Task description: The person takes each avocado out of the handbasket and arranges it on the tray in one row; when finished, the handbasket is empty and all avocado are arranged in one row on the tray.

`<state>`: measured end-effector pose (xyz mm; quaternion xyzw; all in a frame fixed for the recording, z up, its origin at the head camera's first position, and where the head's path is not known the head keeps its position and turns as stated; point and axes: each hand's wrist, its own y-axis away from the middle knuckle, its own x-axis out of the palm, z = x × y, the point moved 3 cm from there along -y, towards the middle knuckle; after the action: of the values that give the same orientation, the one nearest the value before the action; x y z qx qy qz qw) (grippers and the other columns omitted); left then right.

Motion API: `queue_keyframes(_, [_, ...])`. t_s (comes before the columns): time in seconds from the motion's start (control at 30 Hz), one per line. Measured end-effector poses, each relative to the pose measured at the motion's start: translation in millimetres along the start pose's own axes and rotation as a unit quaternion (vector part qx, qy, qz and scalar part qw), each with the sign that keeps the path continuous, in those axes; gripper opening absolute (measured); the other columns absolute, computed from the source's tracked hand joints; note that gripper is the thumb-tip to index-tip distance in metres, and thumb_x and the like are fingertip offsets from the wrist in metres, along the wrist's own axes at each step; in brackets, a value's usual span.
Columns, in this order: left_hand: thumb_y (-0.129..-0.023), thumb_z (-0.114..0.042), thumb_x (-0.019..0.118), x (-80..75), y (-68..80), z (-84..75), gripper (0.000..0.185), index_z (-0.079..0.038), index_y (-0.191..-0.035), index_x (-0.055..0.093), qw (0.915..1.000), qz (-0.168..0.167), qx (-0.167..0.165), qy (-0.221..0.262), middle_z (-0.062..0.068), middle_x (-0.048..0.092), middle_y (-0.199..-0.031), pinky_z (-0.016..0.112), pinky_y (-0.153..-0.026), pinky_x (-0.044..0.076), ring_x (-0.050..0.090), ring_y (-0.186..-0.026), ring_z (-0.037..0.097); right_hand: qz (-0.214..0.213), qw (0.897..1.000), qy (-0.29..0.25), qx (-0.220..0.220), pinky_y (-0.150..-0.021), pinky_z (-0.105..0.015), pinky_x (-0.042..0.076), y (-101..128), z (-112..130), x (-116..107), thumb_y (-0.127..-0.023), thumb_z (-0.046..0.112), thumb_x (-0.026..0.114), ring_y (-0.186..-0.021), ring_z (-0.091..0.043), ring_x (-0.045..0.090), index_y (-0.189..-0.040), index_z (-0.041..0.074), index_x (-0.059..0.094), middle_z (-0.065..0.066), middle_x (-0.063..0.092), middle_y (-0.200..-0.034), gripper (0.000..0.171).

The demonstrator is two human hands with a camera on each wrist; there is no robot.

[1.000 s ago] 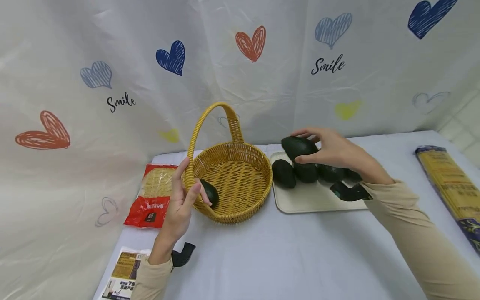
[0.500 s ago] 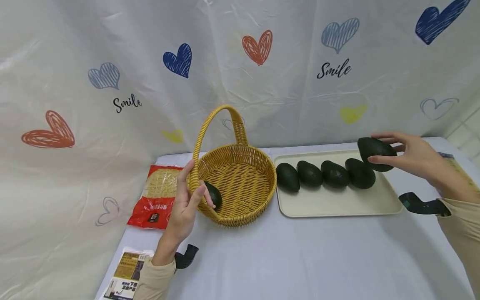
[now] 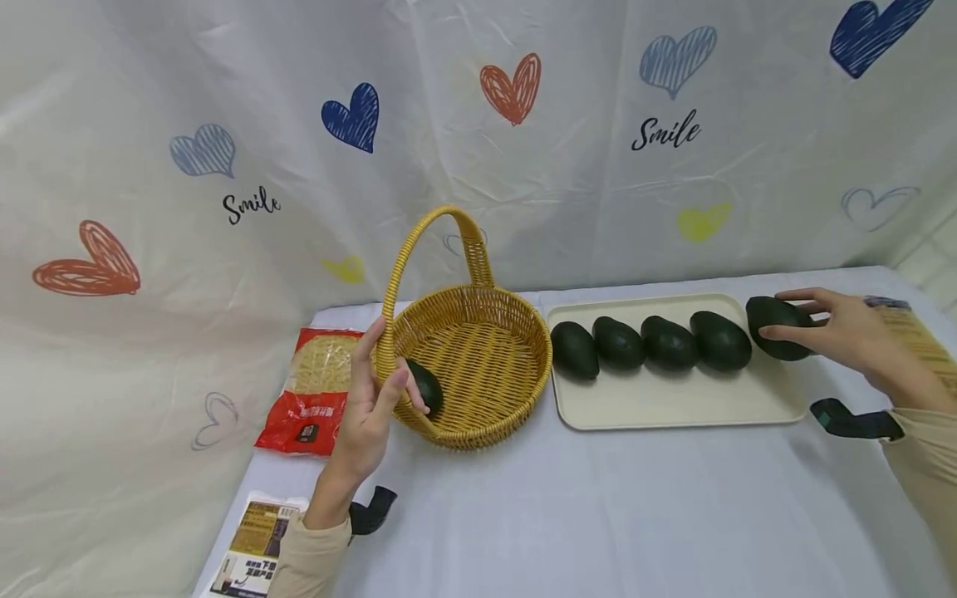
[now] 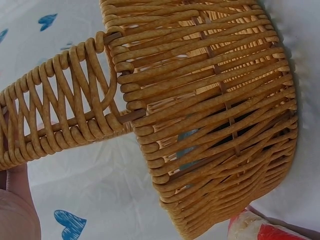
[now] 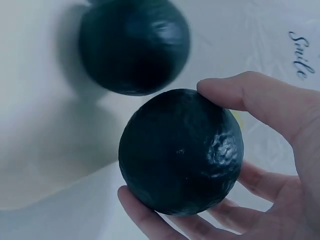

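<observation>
My left hand (image 3: 362,423) grips the handle base of a yellow wicker basket (image 3: 486,365) in the head view. One avocado (image 3: 426,390) lies in the basket against its left wall, partly covered by my fingers. Between thumb and fingers, my right hand (image 3: 852,332) holds a dark green avocado (image 3: 766,314) at the right end of a cream tray (image 3: 673,405). The right wrist view shows this avocado (image 5: 180,150) pinched at its sides, with another avocado (image 5: 135,45) just beyond. Several avocados (image 3: 669,343) stand in a row along the tray.
A red food packet (image 3: 306,415) lies left of the basket, touching the table's left edge. Nearer sits a white and brown packet (image 3: 254,540). Right of the tray, a yellow packet (image 3: 920,332) is half hidden behind my right arm. A curtain printed with hearts (image 3: 511,87) hangs behind.
My right hand has carried its avocado from above the tray's left part to the right end, then lowered it beside the row. My left hand keeps its hold on the basket.
</observation>
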<state>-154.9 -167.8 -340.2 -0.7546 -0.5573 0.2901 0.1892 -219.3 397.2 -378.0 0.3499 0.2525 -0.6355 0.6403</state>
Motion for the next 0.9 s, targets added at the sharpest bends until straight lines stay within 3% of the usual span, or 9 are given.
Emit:
queue_keyframes(0.2, [-0.109, 0.006, 0.039, 0.9, -5.1, -1.9, 0.068, -0.025, -0.165, 0.018, 1.0, 0.006, 0.005, 0.0, 0.011, 0.055, -0.077, 0.024, -0.074, 0.056, 0.061, -0.069, 0.017, 0.011, 1.0, 0.005, -0.001, -0.092, -0.074, 0.037, -2.1, -5.9, 5.2, -0.101, 0.045, 0.067, -0.128, -0.065, 0.034, -0.157, -0.009, 0.029, -0.047, 0.029, -0.147, 0.086])
queue_keyframes(0.33, [-0.109, 0.006, 0.039, -4.2, -19.5, -3.8, 0.067, -0.025, -0.165, 0.019, 0.9998, 0.02, 0.006, 0.008, 0.009, 0.054, -0.076, 0.025, -0.085, 0.053, 0.061, -0.069, 0.017, -0.003, 1.0, -0.022, -0.005, -0.092, -0.071, 0.039, -1.6, -10.3, 14.9, -0.102, 0.043, 0.065, -0.131, -0.064, 0.034, -0.158, -0.008, 0.03, -0.046, 0.032, -0.148, 0.084])
queue_keyframes(0.47, [-0.112, -0.01, 0.044, -4.8, -27.8, -8.9, 0.059, -0.014, -0.164, 0.018, 0.9996, 0.027, 0.004, 0.012, 0.008, 0.057, -0.075, 0.027, -0.095, 0.048, 0.063, -0.069, 0.017, -0.002, 0.999, -0.037, -0.003, -0.094, -0.071, 0.039, 2.1, -12.0, 19.0, -0.104, 0.042, 0.063, -0.133, -0.065, 0.033, -0.16, -0.007, 0.028, -0.048, 0.032, -0.149, 0.082])
queue_keyframes(0.63, [-0.113, -0.025, 0.046, 1.9, -28.3, -15.1, 0.064, -0.006, -0.163, 0.011, 0.9995, 0.026, 0.007, 0.018, 0.007, 0.057, -0.076, 0.028, -0.089, 0.051, 0.064, -0.069, 0.019, 0.007, 1.0, -0.02, -0.01, -0.094, -0.072, 0.038, 1.4, -8.5, 8.1, -0.105, 0.04, 0.059, -0.132, -0.065, 0.034, -0.16, -0.007, 0.028, -0.049, 0.03, -0.149, 0.078])
queue_keyframes(0.77, [-0.113, -0.028, 0.047, 9.1, -25.8, -15.5, 0.062, -0.012, -0.164, 0.016, 0.9992, 0.019, 0.007, 0.033, 0.007, 0.056, -0.077, 0.027, -0.086, 0.052, 0.063, -0.068, 0.019, 0.022, 1.0, -0.002, -0.003, -0.096, -0.074, 0.037, 5.1, -8.9, -2.0, -0.106, 0.042, 0.058, -0.135, -0.066, 0.03, -0.16, -0.008, 0.027, -0.049, 0.029, -0.151, 0.079])
queue_keyframes(0.9, [-0.112, -0.019, 0.047, 9.2, -23.3, -15.8, 0.058, -0.026, -0.164, 0.022, 0.9992, 0.018, 0.004, 0.035, 0.008, 0.056, -0.076, 0.027, -0.085, 0.053, 0.063, -0.069, 0.019, 0.035, 0.999, -0.002, -0.004, -0.098, -0.076, 0.035, 7.2, -10.5, -2.9, -0.107, 0.043, 0.055, -0.136, -0.067, 0.028, -0.159, -0.009, 0.026, -0.049, 0.028, -0.151, 0.079])
